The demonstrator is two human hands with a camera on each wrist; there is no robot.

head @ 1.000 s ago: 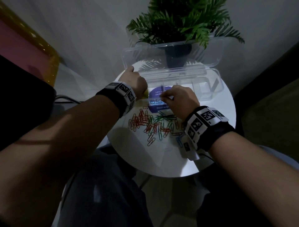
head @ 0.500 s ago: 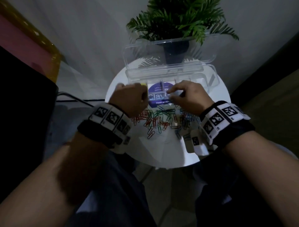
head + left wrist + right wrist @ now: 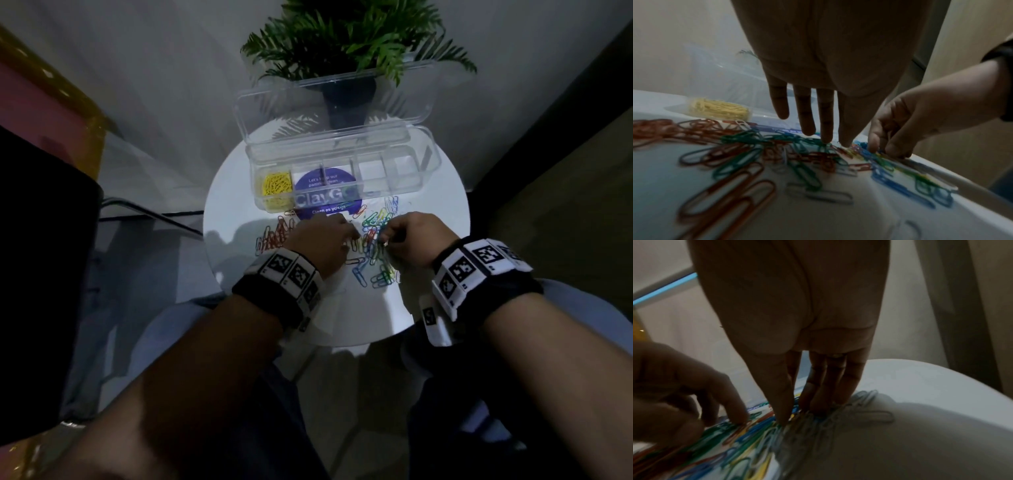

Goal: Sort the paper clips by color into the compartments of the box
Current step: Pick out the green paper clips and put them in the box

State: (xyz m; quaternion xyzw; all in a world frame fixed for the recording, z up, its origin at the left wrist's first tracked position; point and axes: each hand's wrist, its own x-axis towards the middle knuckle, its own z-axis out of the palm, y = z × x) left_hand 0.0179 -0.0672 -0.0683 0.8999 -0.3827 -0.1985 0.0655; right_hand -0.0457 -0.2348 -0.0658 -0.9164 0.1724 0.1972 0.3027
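A clear compartment box [image 3: 394, 171] stands open at the table's far side. Its leftmost compartment holds yellow clips [image 3: 275, 186] [image 3: 719, 108]. In front of it lies a mixed pile of paper clips [image 3: 371, 246] [image 3: 797, 154], with a heap of red clips [image 3: 274, 236] [image 3: 657, 129] to its left. My left hand [image 3: 349, 240] [image 3: 818, 134] hovers over the pile with straight fingers, two tips touching green and red clips. My right hand [image 3: 383, 240] [image 3: 797, 417] has thumb and fingertips pressed together into blue and white clips [image 3: 818, 420].
The small round white table [image 3: 359, 318] has its edge close to the right of the pile. A potted fern [image 3: 349, 51] stands behind the box's upright lid [image 3: 329, 102]. A purple round sticker [image 3: 325, 195] lies under the box. My knees are below the table.
Both hands have drawn back from the box to the clip pile. The left hand moved right, off the yellow compartment, which now shows.
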